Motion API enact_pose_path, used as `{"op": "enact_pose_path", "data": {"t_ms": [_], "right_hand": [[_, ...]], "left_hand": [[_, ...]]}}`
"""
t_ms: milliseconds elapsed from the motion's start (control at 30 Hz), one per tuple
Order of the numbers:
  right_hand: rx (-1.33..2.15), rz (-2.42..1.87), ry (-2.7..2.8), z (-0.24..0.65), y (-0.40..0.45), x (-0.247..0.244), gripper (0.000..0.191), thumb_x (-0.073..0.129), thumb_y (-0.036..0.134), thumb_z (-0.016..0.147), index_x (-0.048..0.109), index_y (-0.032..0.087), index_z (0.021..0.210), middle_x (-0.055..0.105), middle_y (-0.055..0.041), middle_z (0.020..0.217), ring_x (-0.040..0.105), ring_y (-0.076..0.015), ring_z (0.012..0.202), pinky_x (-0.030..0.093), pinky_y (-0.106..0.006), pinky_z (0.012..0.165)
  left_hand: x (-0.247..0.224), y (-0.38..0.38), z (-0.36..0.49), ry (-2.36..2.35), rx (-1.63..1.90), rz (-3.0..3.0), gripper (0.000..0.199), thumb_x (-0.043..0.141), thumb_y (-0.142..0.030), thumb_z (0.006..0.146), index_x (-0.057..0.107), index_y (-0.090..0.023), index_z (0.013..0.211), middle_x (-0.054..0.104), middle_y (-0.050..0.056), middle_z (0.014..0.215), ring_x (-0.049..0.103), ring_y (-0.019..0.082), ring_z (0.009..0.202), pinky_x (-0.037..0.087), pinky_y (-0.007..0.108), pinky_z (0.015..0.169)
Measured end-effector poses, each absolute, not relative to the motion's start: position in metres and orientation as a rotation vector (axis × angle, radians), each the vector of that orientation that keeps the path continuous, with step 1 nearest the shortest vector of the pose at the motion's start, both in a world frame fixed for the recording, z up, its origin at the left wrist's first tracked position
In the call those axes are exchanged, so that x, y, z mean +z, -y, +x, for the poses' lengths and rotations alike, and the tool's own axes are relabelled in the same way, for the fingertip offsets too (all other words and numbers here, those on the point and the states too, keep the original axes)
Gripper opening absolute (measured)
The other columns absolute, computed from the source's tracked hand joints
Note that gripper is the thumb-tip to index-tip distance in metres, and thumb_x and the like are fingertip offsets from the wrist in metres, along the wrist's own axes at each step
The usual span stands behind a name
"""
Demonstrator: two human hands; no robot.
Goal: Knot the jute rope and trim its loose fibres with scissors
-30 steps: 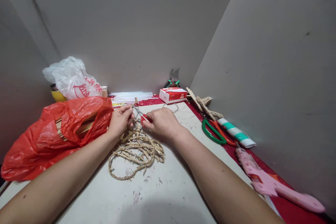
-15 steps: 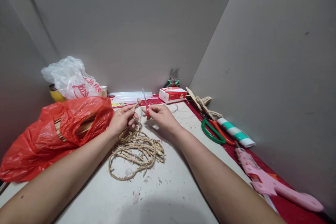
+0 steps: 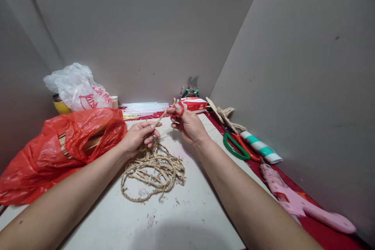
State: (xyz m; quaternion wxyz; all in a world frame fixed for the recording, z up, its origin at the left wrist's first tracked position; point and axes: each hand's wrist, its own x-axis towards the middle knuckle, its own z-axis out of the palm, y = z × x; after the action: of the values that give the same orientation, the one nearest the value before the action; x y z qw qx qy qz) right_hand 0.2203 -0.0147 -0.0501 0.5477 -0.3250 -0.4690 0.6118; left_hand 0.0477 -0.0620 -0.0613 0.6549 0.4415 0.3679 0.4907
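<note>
Left hand point(image 3: 142, 137) pinching braided rope point(image 3: 159, 119), right hand point(image 3: 189, 125) gripping scissors point(image 3: 182, 110)

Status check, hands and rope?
Left hand pinching braided rope. Right hand holding red-handled scissors near rope's end. Loose coil below; nothing visibly blocking.

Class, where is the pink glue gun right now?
In the head view, the pink glue gun lies at lower right on red cloth, nearest the green-and-white roll.

Muted light casts a soft shadow point(image 3: 181, 238) on the near tabletop point(image 3: 117, 218), with wide-angle stretching at the edges.
</note>
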Motion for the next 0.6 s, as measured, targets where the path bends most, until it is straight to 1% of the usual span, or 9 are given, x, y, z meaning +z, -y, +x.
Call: {"op": "enact_pose_path", "data": {"t_ms": [100, 200, 267, 433, 500, 533, 600], "right_hand": [[1.436, -0.768, 1.087, 0.2202, 0.0149, -0.0489, 0.039, 0.072, 0.056, 0.062, 0.069, 0.019, 0.073, 0.065, -0.0017, 0.079, 0.043, -0.0076, 0.057, 0.036, -0.021, 0.049], [1.407, -0.782, 1.08, 0.2198, 0.0153, -0.0479, 0.04, 0.07, 0.058, 0.064, 0.069, 0.019, 0.073, 0.064, -0.0017, 0.079, 0.043, -0.0076, 0.057, 0.036, -0.022, 0.049], [1.392, -0.782, 1.084, 0.2201, 0.0156, -0.0467, 0.04, 0.07, 0.058, 0.063, 0.069, 0.019, 0.073, 0.064, -0.0017, 0.079, 0.044, -0.0079, 0.058, 0.037, -0.022, 0.049], [1.408, -0.742, 1.065, 0.2219, 0.0162, -0.0444, 0.041, 0.071, 0.058, 0.061, 0.068, 0.019, 0.075, 0.066, -0.0023, 0.083, 0.047, -0.0083, 0.061, 0.039, -0.02, 0.05], [1.41, -0.739, 1.08, 0.2221, 0.0164, -0.0445, 0.043, 0.07, 0.06, 0.061, 0.067, 0.019, 0.075, 0.066, -0.0027, 0.084, 0.048, -0.0089, 0.062, 0.039, -0.021, 0.05], [1.413, -0.737, 1.085, 0.2221, 0.0165, -0.0447, 0.043, 0.07, 0.06, 0.062, 0.067, 0.02, 0.075, 0.066, -0.0028, 0.084, 0.049, -0.0091, 0.063, 0.039, -0.021, 0.05], [1.424, -0.725, 1.085, 0.222, 0.0169, -0.0449, 0.042, 0.07, 0.06, 0.062, 0.068, 0.02, 0.075, 0.067, -0.0026, 0.084, 0.049, -0.009, 0.063, 0.039, -0.021, 0.051]], "left_hand": [[-0.06, 0.0616, 0.0474, -0.814, 1.098, 0.981, 0.028, 0.069, -0.028, 0.075, 0.067, -0.012, 0.097, 0.061, -0.001, 0.063, 0.032, 0.0, 0.036, 0.033, 0.017, 0.038], [-0.059, 0.062, 0.0479, -0.804, 1.073, 0.999, 0.024, 0.067, -0.027, 0.076, 0.067, -0.011, 0.094, 0.061, -0.001, 0.063, 0.032, 0.0, 0.036, 0.032, 0.017, 0.038], [-0.0588, 0.0627, 0.0485, -0.8, 1.066, 1.009, 0.024, 0.067, -0.027, 0.076, 0.067, -0.011, 0.094, 0.062, 0.0, 0.064, 0.033, 0.0, 0.037, 0.033, 0.017, 0.039], [-0.0586, 0.0635, 0.0489, -0.809, 1.069, 1.012, 0.023, 0.071, -0.028, 0.074, 0.067, -0.01, 0.089, 0.064, 0.002, 0.071, 0.043, 0.003, 0.044, 0.04, 0.018, 0.043], [-0.0579, 0.0635, 0.0484, -0.816, 1.063, 0.997, 0.023, 0.071, -0.026, 0.073, 0.067, -0.01, 0.088, 0.064, 0.003, 0.073, 0.045, 0.003, 0.045, 0.041, 0.018, 0.043], [-0.0575, 0.0635, 0.0479, -0.813, 1.056, 0.98, 0.022, 0.072, -0.025, 0.073, 0.067, -0.009, 0.088, 0.063, 0.003, 0.072, 0.043, 0.002, 0.043, 0.039, 0.017, 0.041], [-0.0565, 0.0634, 0.047, -0.784, 1.033, 0.932, 0.021, 0.07, -0.024, 0.074, 0.066, -0.009, 0.089, 0.059, 0.0, 0.064, 0.035, 0.0, 0.039, 0.029, 0.014, 0.036]]}}
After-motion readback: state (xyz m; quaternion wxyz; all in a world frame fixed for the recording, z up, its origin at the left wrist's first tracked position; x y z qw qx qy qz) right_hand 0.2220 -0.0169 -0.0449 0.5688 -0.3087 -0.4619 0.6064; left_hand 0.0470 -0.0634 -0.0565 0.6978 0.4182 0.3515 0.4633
